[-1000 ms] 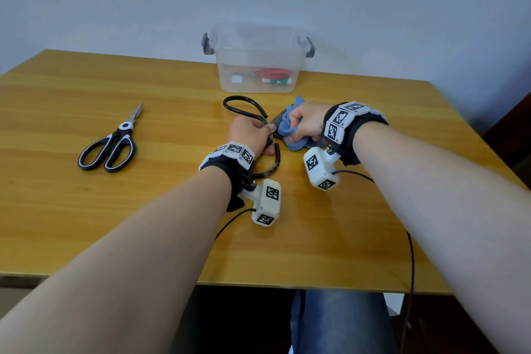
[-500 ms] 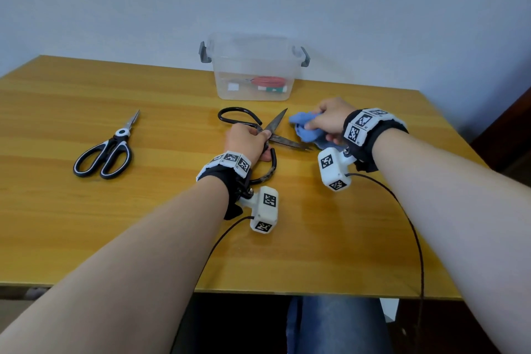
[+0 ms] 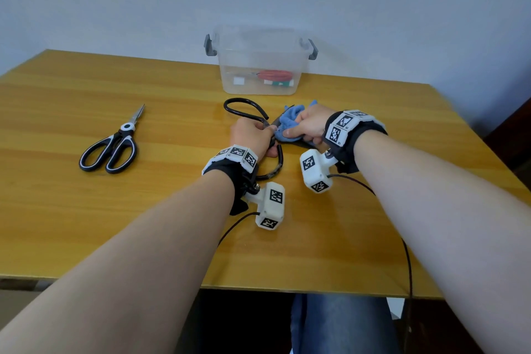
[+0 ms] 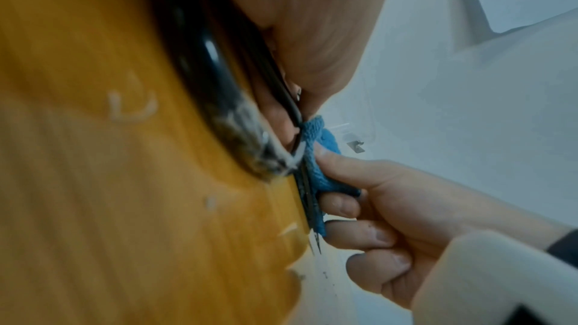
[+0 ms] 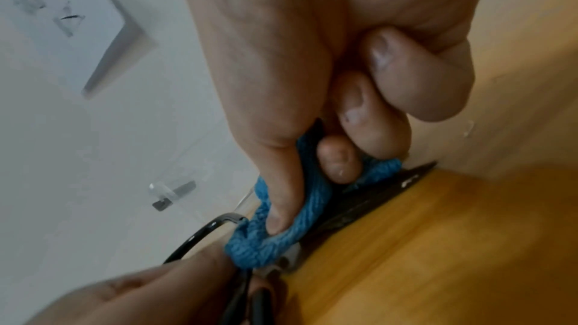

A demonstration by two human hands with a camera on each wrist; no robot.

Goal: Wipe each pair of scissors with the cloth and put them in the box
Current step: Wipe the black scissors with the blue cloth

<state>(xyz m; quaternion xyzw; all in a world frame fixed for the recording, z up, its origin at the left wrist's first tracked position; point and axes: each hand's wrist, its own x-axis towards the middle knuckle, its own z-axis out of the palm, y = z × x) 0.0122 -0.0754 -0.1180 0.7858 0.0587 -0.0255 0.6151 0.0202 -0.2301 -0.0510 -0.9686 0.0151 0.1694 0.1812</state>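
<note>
Black iron scissors (image 3: 244, 112) lie on the table in front of the box, handles spread. My left hand (image 3: 254, 136) grips them at the pivot and near handle (image 4: 215, 98). My right hand (image 3: 306, 126) pinches a blue cloth (image 3: 290, 121) around the blades (image 5: 369, 202), close to the pivot; the cloth (image 5: 262, 241) hides most of the blades, and one tip (image 5: 425, 166) shows. A second pair, black and white handled scissors (image 3: 115, 146), lies shut at the left. The clear plastic box (image 3: 258, 66) stands at the back with a red-handled item (image 3: 274, 75) inside.
The wooden table (image 3: 373, 224) runs to its front edge near my lap. Grey latches (image 3: 209, 46) stick out from both ends of the box. Cables from the wrist cameras trail over the table's front right. A white wall stands behind.
My right hand has slid the cloth back left along the blades, from near the tips to the pivot. The left hand has kept its hold on the scissors.
</note>
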